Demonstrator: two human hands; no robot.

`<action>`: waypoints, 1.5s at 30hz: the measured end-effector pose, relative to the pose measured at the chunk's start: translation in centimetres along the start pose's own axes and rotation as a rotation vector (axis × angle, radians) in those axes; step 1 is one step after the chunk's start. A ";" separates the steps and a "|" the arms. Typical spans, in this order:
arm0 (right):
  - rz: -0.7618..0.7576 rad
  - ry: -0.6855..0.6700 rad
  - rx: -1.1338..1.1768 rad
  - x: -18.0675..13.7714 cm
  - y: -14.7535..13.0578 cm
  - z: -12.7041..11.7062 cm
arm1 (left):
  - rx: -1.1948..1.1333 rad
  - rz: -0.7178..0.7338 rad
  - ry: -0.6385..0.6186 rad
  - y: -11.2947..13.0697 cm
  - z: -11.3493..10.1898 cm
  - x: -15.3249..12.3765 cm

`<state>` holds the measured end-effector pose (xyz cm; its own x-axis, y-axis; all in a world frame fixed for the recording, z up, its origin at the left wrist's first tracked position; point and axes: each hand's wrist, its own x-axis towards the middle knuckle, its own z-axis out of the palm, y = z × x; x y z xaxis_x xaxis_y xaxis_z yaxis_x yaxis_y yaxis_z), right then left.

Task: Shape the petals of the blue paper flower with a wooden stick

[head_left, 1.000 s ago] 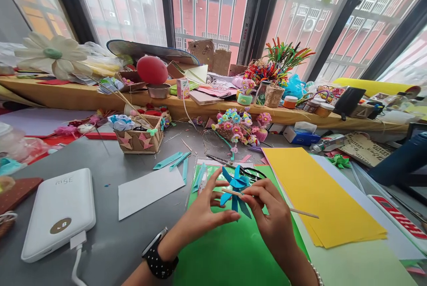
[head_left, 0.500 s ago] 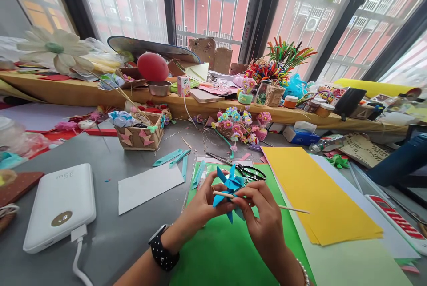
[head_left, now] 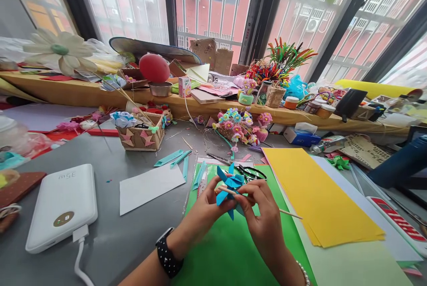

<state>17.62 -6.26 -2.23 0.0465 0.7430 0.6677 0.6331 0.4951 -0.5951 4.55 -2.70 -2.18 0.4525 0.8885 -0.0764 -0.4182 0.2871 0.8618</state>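
Observation:
Between my hands is a blue folded-paper flower [head_left: 235, 181] with pointed petals. My left hand [head_left: 211, 201] grips its left side, fingers and thumb on the petals. A thin wooden stick [head_left: 291, 214] lies across the front of the flower. My right hand [head_left: 263, 206] pinches this stick near the flower, and its long end sticks out to the right past my palm. Whether the stick touches the paper behind it I cannot tell. Below both hands lies a green sheet [head_left: 213, 250]. Black-handled scissors [head_left: 251, 173] rest just behind the flower.
Teal folded strips [head_left: 168, 158] and a white paper [head_left: 151, 189] lie left of the green sheet. Yellow sheets [head_left: 320, 197] are on the right. A white power bank [head_left: 63, 206] with a cable sits far left. Behind stand a cardboard basket [head_left: 143, 137] and fluffy craft flowers [head_left: 235, 126].
The stick has turned slightly, its left end now higher and its right end lower and closer in. My left hand and wrist have shifted a little to the right.

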 end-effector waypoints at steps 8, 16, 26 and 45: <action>-0.052 0.018 -0.023 0.2 -0.2 -0.3 | 0.025 -0.011 -0.015 0.0 -0.1 0.1; -0.050 0.114 -0.030 -0.1 -0.5 0.2 | 0.001 -0.012 -0.017 -0.3 0.2 -0.3; -0.023 0.118 -0.036 -0.3 -0.4 0.2 | -0.059 -0.018 -0.050 -1.4 -0.3 -0.1; 0.010 0.046 0.012 -0.2 -0.8 0.0 | -0.011 -0.018 -0.041 -1.2 -0.2 -0.1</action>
<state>17.13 -6.83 -1.85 0.0881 0.7264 0.6816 0.6229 0.4938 -0.6068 4.85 -3.07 -3.32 0.4917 0.8678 -0.0715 -0.4180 0.3073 0.8549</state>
